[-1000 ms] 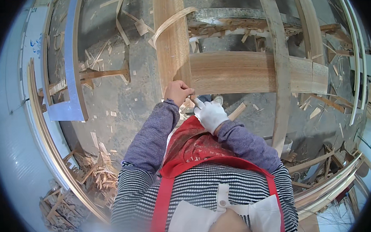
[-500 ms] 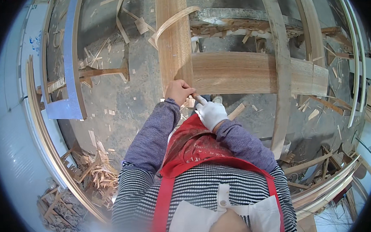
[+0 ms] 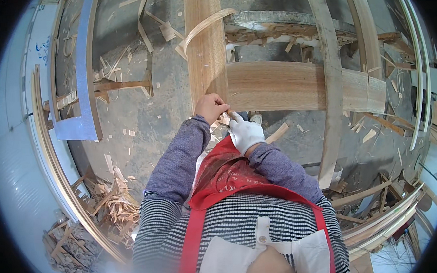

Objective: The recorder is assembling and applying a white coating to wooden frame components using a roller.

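Two hands are held at the near end of a long pale wooden plank (image 3: 205, 48), where it meets a broad wooden cross board (image 3: 285, 86).

The plank's long axis runs away from the person, its near end pointing at the body; the cross board lies at right angles, running to the right. The bare left hand (image 3: 210, 108) is clenched on the plank's near end. The white-gloved right hand (image 3: 245, 133) is closed just beside it; what its grip contains cannot be told. Wood offcuts are scattered over the grey concrete floor (image 3: 128, 111).
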A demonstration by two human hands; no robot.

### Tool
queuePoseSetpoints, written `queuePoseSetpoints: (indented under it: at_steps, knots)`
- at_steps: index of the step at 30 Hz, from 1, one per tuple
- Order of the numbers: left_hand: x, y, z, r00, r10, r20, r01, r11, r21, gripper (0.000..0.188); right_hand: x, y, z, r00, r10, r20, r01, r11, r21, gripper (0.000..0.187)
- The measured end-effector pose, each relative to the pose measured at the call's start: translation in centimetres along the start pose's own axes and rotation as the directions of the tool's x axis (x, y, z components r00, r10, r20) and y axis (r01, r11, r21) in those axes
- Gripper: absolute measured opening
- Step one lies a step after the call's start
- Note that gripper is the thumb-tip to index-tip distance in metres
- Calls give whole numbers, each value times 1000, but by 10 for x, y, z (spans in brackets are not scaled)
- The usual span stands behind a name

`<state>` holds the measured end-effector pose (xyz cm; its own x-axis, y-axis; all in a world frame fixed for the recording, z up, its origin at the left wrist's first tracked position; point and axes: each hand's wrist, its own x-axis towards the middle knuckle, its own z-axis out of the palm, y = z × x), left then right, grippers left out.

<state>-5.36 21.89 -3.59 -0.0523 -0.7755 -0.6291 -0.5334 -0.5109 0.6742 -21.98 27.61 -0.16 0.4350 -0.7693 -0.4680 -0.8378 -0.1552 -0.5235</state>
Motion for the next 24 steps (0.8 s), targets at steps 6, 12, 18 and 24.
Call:
queuePoseSetpoints:
  at_steps: [6,12,18,24]
  knots:
    - [2,4,0,1000,17,-6,-16,998,68,18,-3,2,0,999,-35,15,34,999,10,23]
    - [1,3,0,1000,1,-4,0,998,55,19,-20,9,4,986,-158,-56,155,986,-60,24]
    - [4,0,1,1000,-25,0,25,1000,-1,19,-5,8,5,985,-151,-88,139,982,-128,19]
    - [3,0,3,999,-39,-10,39,998,-57,19,0,7,4,994,-103,-30,95,977,-188,24]
